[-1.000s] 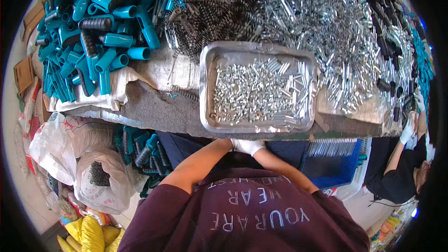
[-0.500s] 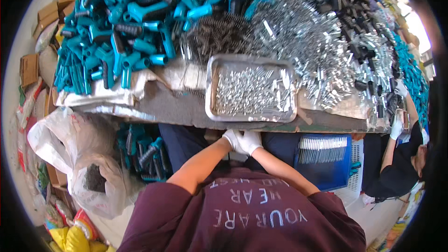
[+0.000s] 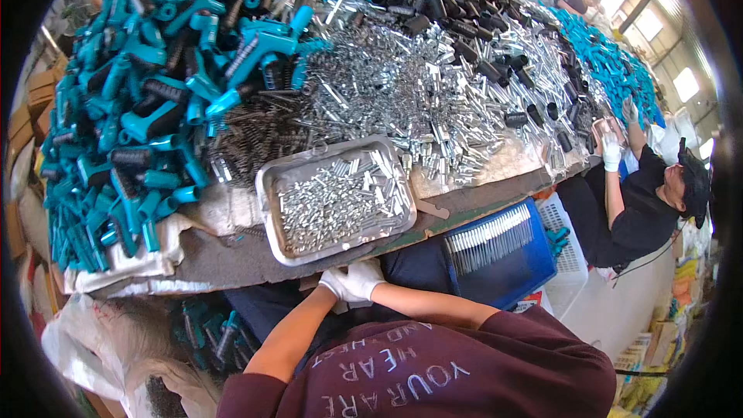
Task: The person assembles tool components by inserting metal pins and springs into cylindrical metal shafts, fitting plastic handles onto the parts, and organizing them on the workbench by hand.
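My left hand (image 3: 337,285) and my right hand (image 3: 364,279), both in white gloves, are pressed together above my lap, just under the table's front edge. Their fingers look folded in against each other. Whatever lies between them, if anything, is hidden. Beyond them on the table sits a metal tray (image 3: 271,238) of small silvery cylindrical pieces, with larger ones heaped on its right side. To the right of my hands, a blue tray (image 3: 503,282) carries a row of long thin metal rods with pale, thicker ends.
Teal handles (image 3: 147,120) pile up on the left, beside dark coil springs (image 3: 259,135) and loose silvery parts (image 3: 402,85). Black tubular pieces (image 3: 464,0) lie farther back. Plastic sacks (image 3: 116,348) stand at lower left. A white crate (image 3: 571,263) and a gloved co-worker (image 3: 642,201) are at right.
The view has swung right and tilted up, bringing more of the far table and the co-worker into sight. My hands stay together near the table edge.
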### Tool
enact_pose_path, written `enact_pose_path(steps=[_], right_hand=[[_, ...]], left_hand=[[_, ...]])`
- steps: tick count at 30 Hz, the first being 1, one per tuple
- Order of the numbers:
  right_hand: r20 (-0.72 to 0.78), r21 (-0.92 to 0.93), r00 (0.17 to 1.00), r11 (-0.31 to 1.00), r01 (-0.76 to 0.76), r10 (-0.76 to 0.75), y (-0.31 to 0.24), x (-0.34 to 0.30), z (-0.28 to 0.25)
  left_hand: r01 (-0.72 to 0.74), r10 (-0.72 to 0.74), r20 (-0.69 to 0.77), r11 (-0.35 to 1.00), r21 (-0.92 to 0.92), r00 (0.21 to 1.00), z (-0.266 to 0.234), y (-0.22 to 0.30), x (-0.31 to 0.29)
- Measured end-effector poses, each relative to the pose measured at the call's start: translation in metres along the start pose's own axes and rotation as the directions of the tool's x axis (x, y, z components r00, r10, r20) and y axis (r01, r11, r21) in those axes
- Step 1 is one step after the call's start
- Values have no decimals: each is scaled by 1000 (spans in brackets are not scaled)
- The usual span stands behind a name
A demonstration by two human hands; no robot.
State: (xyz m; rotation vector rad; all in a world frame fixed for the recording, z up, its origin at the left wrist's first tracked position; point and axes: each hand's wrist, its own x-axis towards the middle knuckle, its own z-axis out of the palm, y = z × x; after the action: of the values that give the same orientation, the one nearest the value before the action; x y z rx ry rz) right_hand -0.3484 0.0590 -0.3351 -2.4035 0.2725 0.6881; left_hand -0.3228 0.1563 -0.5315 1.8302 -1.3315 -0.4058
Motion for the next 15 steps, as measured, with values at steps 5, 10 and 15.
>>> enact_pose_path(steps=[5,10,15], right_hand=[[-31,-25,976,976,214,-215,18,21,47],[62,73,943,944,322,-326,14,10,26],[185,20,935,953,304,-302,24,13,45]], left_hand=[[2,1,23,989,-148,1000,39,-55,-48],[-2,10,39,982,-191,999,68,-72,-58],[14,-14,-1,991,-130,1000,99,-64,-62]])
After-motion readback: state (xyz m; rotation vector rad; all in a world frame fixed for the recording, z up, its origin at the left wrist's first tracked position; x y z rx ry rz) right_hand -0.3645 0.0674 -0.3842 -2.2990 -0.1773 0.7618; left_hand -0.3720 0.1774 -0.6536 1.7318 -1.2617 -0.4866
